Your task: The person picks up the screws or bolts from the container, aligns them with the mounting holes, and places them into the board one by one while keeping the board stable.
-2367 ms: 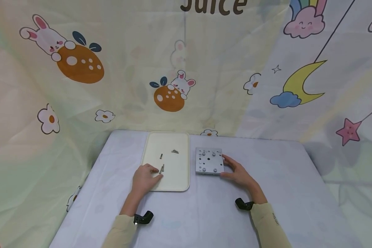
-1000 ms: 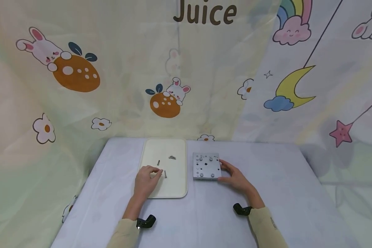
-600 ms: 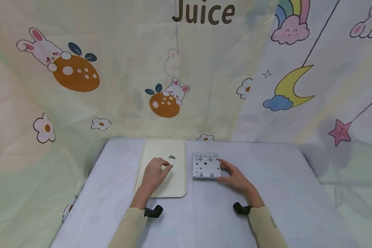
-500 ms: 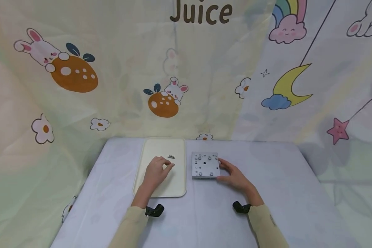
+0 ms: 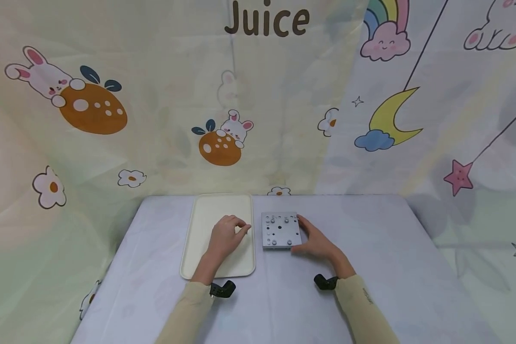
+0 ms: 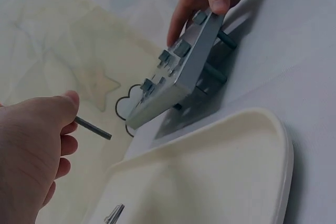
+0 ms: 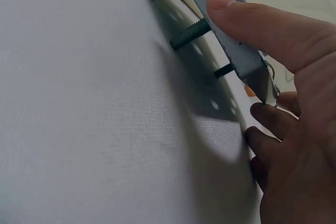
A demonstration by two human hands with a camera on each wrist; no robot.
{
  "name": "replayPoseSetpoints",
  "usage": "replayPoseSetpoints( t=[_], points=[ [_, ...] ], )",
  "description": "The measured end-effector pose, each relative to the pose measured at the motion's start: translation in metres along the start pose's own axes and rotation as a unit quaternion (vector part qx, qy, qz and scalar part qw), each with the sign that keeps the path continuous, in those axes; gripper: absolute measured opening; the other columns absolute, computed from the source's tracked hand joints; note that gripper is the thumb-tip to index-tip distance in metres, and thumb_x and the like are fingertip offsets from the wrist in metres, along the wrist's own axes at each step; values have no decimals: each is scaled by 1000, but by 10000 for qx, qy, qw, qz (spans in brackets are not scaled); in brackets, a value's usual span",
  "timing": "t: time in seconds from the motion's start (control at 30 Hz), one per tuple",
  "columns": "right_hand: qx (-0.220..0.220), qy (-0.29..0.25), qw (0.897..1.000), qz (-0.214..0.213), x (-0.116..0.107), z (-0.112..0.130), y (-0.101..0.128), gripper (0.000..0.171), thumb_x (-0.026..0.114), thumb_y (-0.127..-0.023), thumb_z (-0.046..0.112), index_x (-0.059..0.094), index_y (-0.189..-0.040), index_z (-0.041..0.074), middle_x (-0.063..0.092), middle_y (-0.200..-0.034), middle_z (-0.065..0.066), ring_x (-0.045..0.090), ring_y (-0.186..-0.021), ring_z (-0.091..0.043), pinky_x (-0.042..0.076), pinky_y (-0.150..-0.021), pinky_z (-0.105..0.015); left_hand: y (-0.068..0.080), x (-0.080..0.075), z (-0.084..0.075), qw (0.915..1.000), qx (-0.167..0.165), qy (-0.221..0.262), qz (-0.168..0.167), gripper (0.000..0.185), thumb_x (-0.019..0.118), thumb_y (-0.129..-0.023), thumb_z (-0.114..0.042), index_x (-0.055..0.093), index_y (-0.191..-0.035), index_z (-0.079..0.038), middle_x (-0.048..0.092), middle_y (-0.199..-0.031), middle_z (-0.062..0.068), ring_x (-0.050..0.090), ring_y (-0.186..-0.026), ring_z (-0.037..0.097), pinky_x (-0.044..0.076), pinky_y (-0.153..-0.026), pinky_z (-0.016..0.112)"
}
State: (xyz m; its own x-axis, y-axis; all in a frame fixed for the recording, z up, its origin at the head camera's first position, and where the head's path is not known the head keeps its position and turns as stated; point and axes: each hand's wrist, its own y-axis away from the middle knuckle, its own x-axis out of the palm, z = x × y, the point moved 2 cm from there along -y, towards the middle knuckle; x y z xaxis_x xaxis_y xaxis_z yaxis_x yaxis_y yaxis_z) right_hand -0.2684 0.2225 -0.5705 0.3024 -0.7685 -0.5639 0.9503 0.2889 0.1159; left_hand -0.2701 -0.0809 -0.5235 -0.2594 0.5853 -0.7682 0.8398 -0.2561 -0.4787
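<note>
My left hand [image 5: 225,236] is over the right part of the cream tray [image 5: 217,205], pinching a thin screw between thumb and fingers. In the left wrist view the screw's shaft [image 6: 94,128] sticks out past the thumb, pointing toward the plate; its head is hidden in the grip. My right hand [image 5: 318,241] holds the right side of a square grey metal plate [image 5: 279,234], thumb on the near edge and a finger at the far corner. The plate has holes and several bolt heads on top. Threaded bolts [image 7: 190,34] come out underneath and stand it off the cloth.
Loose screws [image 6: 114,213] lie in the tray, covered by the left hand in the head view. The tray's rim [image 5: 253,248] runs just left of the plate. A white cloth [image 5: 348,215] covers the table, with a printed curtain [image 5: 155,119] behind.
My left hand first picked among the screws at the tray's left, then moved right toward the plate, holding a screw. The right hand stays on the plate. The head view has shifted a little.
</note>
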Motion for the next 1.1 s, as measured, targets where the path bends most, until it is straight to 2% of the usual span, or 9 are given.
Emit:
replayPoseSetpoints(
  t=[0.17,0.37,0.53,0.67,0.8,1.1],
  points=[
    [-80,67,9999,-19,3,2,-4,122,89,-65,44,13,-157,15,24,-158,-9,19,-144,-28,15,-114,-49,-6,4,-5,9998,-16,1,217,21,71,-89,-35,76,-86,-15,68,-82,-7,60,-81,12,50,-69,28],
    [-248,-122,9996,-70,-1,-1,-3,120,88,-68,40,12,-157,18,27,-156,-11,18,-144,-29,12,-114,-52,-13,15,-17,9992,52,56,391,19,70,-90,-34,75,-87,-16,67,-84,-8,58,-82,10,49,-70,26],
    [-207,-203,9996,-55,1,-5,-3,120,89,-67,41,12,-157,20,29,-156,-11,19,-144,-28,12,-114,-52,-13,23,-24,9985,95,196,497,19,69,-91,-34,75,-88,-17,67,-86,-9,59,-83,9,50,-69,26],
    [-221,-306,9993,-8,5,-4,-4,119,87,-68,44,11,-157,24,28,-156,-8,18,-145,-26,13,-114,-50,-13,29,-28,9986,17,300,429,18,69,-91,-34,74,-88,-18,66,-86,-10,58,-83,8,49,-69,25],
    [-127,-402,9991,-92,6,-9,-1,120,88,-65,46,14,-157,25,30,-156,-7,19,-144,-24,13,-114,-50,-12,39,-33,9982,-21,322,500,18,69,-91,-35,74,-88,-18,66,-87,-10,57,-84,8,49,-69,25],
    [-80,-117,9999,-51,6,-11,-2,119,86,-68,48,11,-157,26,31,-155,-7,20,-144,-25,15,-113,-50,-16,47,-38,9989,125,345,297,19,69,-90,-36,75,-88,-18,67,-86,-10,58,-85,9,49,-71,26]
  ],
)
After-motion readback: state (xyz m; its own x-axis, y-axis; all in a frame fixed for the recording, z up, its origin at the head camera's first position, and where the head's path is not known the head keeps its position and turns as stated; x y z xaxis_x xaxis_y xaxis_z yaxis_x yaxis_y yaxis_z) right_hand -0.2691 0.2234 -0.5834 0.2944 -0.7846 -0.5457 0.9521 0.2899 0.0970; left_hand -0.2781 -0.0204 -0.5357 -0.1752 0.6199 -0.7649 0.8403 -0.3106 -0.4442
